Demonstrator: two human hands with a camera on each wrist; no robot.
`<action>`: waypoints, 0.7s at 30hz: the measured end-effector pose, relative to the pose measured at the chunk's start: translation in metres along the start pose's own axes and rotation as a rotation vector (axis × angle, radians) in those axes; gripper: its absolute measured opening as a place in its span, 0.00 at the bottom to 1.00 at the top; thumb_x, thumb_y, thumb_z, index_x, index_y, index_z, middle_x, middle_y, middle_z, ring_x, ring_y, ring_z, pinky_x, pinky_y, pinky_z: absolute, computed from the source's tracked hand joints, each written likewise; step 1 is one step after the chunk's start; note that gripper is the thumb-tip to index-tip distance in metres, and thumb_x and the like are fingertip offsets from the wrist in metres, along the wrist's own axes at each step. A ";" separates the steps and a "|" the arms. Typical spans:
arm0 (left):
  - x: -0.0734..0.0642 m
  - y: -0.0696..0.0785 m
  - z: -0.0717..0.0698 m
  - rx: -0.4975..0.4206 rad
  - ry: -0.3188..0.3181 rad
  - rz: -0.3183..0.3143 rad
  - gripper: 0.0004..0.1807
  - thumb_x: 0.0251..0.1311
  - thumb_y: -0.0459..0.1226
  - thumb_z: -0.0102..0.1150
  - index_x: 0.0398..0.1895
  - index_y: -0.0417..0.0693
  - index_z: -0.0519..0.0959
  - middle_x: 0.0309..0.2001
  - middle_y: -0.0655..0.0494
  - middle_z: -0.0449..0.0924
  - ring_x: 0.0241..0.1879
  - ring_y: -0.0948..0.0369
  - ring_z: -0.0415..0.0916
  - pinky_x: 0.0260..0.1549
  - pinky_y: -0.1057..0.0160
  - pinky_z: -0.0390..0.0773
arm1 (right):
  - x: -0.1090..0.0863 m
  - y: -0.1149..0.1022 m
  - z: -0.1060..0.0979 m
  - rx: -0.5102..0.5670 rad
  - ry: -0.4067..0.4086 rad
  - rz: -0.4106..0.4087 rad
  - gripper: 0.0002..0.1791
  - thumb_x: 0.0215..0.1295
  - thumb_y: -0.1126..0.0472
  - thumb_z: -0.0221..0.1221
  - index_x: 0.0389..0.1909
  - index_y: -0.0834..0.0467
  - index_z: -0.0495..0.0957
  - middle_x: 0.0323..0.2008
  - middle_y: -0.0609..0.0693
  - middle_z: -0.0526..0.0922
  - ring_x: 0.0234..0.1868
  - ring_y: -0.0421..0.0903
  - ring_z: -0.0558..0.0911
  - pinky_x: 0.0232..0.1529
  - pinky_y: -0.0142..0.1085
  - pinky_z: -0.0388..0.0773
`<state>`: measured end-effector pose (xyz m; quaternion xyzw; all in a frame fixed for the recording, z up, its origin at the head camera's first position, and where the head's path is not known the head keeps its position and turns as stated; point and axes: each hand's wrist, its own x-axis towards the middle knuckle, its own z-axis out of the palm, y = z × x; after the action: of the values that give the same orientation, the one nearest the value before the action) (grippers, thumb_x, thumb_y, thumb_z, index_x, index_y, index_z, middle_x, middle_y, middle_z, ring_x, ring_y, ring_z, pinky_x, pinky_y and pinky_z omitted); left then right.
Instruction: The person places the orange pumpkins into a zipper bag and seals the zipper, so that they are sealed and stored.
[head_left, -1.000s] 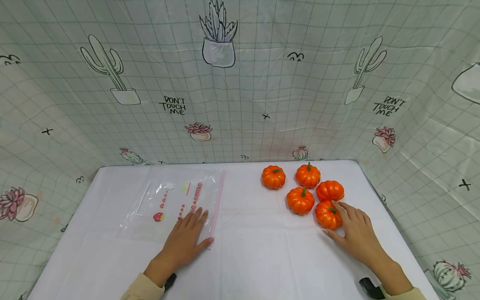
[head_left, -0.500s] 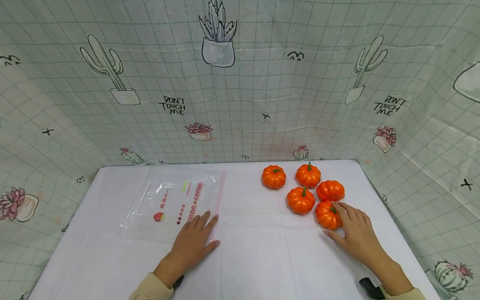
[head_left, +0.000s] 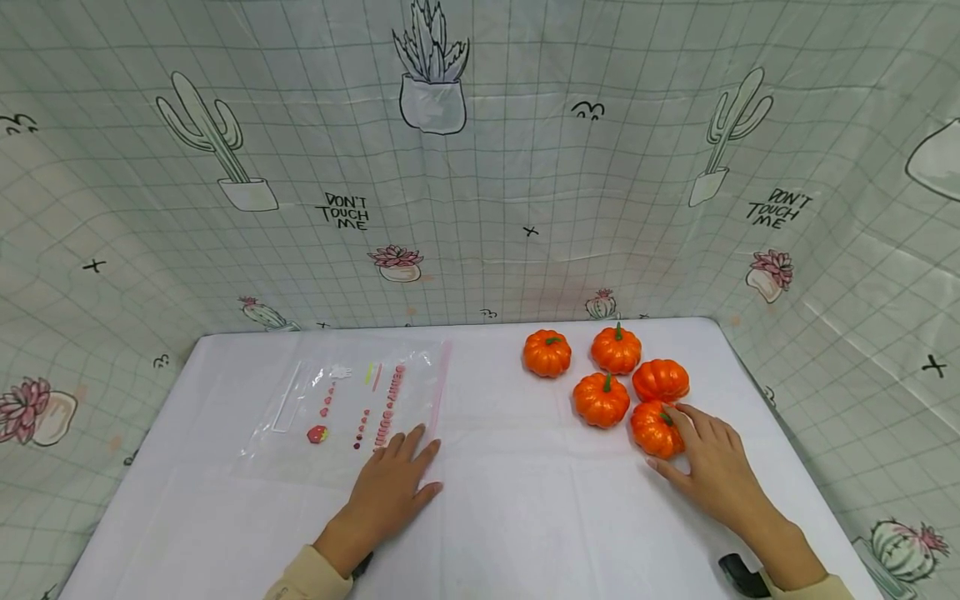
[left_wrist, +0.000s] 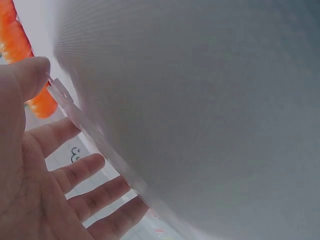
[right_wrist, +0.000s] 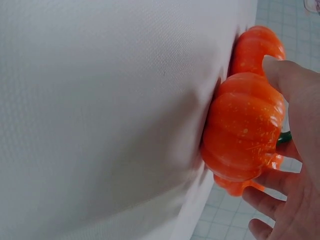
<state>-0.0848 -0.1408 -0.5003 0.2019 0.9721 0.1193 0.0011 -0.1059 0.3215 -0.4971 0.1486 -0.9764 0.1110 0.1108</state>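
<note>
On the right of the table, a small orange toy pumpkin (head_left: 654, 432) with a green stem sits nearest the front. My right hand (head_left: 716, 471) holds this pumpkin (right_wrist: 242, 127), thumb on its near side and fingers round the far side. To the left lies a flat clear plastic bag (head_left: 442, 387) with a pink edge. Small red pieces (head_left: 389, 400) and a red-and-yellow piece (head_left: 318, 433) show in it. My left hand (head_left: 390, 492) rests palm down at the bag's near right corner, fingers spread and fairly straight. In the left wrist view, the left hand's (left_wrist: 55, 165) fingertips touch the bag's edge.
Several other orange pumpkins cluster behind the held one: one (head_left: 660, 381) right behind it, one (head_left: 601, 400) to its left, two (head_left: 616, 349) (head_left: 547, 353) farther back. A white cloth covers the table (head_left: 510, 517). A cactus-print curtain (head_left: 480, 208) encloses the back and sides.
My left hand has slid right and toward me over the bag, uncovering more red pieces. The right hand and the pumpkins have stayed in place.
</note>
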 end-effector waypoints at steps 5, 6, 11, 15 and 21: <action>0.002 0.001 0.000 -0.001 0.038 -0.008 0.28 0.68 0.46 0.70 0.66 0.41 0.79 0.68 0.39 0.75 0.63 0.41 0.76 0.55 0.41 0.80 | 0.000 0.000 0.000 0.002 -0.009 0.006 0.48 0.53 0.50 0.78 0.70 0.66 0.68 0.64 0.70 0.71 0.63 0.70 0.69 0.62 0.70 0.62; 0.002 0.002 -0.001 0.000 0.050 -0.010 0.27 0.68 0.45 0.70 0.64 0.41 0.80 0.66 0.39 0.76 0.62 0.42 0.76 0.52 0.41 0.81 | 0.000 0.000 0.000 0.002 -0.009 0.008 0.48 0.53 0.50 0.79 0.70 0.66 0.68 0.64 0.70 0.71 0.63 0.70 0.69 0.63 0.70 0.62; 0.004 0.003 -0.002 0.008 0.136 -0.040 0.17 0.67 0.40 0.70 0.54 0.41 0.81 0.56 0.44 0.82 0.51 0.47 0.81 0.38 0.45 0.84 | 0.000 -0.002 -0.002 0.006 -0.014 0.018 0.47 0.53 0.51 0.79 0.69 0.66 0.68 0.64 0.69 0.71 0.64 0.70 0.69 0.63 0.70 0.62; 0.006 0.004 -0.002 0.029 0.224 -0.074 0.10 0.64 0.35 0.71 0.46 0.41 0.83 0.44 0.48 0.83 0.40 0.50 0.82 0.29 0.50 0.82 | 0.001 -0.003 -0.003 0.012 -0.031 0.030 0.47 0.54 0.51 0.79 0.69 0.66 0.69 0.65 0.69 0.71 0.64 0.71 0.69 0.64 0.70 0.62; 0.008 0.005 -0.004 0.026 0.267 -0.137 0.08 0.58 0.27 0.72 0.39 0.41 0.84 0.37 0.50 0.82 0.31 0.52 0.82 0.25 0.53 0.80 | 0.002 -0.004 -0.004 0.015 -0.040 0.034 0.46 0.54 0.52 0.79 0.69 0.67 0.70 0.65 0.70 0.71 0.65 0.72 0.69 0.64 0.71 0.62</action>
<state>-0.0904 -0.1342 -0.4948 0.1174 0.9766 0.1322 -0.1225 -0.1055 0.3187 -0.4922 0.1351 -0.9799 0.1173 0.0881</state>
